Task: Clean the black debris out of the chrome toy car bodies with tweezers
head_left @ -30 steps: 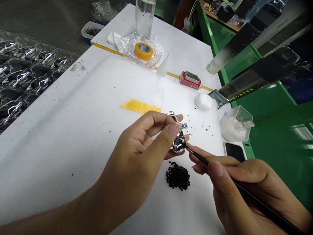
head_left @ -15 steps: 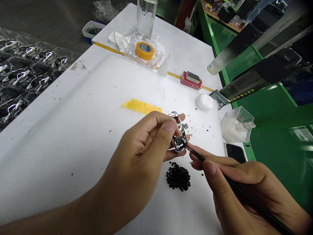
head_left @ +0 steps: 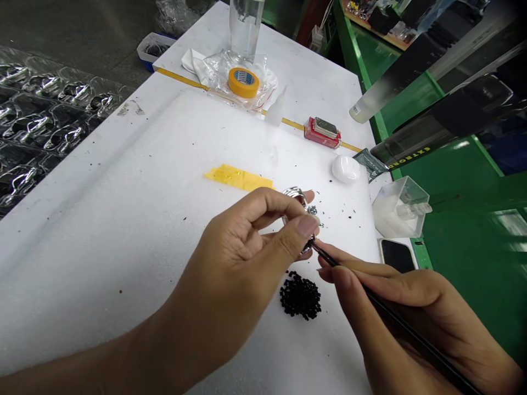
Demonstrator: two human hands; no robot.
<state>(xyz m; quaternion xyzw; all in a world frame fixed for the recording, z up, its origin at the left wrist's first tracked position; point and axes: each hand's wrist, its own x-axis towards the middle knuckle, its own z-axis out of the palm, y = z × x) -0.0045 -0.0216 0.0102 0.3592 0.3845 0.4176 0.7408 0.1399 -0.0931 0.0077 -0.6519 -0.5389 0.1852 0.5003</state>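
Note:
My left hand [head_left: 242, 258] is closed around a small shiny chrome part [head_left: 293, 192] of oval shape with openings in it. Its thumb lies over the lower half and hides most of that end. In my right hand [head_left: 399, 302] is a pair of slim black tweezers [head_left: 373, 299], gripped like a pen. The tweezer tips meet the lower end of the chrome part beside my left thumb; whether anything is between them I cannot tell. Just below both hands, a heap of tiny black pieces [head_left: 300, 296] lies on the white foam sheet [head_left: 135, 219].
Yellow tape [head_left: 239, 176] is stuck to the foam behind my left hand. Farther back are an orange tape roll [head_left: 244, 83], a red box [head_left: 321, 133] and a white rounded case [head_left: 345, 169]. A phone [head_left: 397, 255] and a clear container [head_left: 401, 207] stand right.
My left thumb has slid right and down over the lower end of the chrome part, covering the cavity seen before. My right hand has shifted slightly left with the tweezers.

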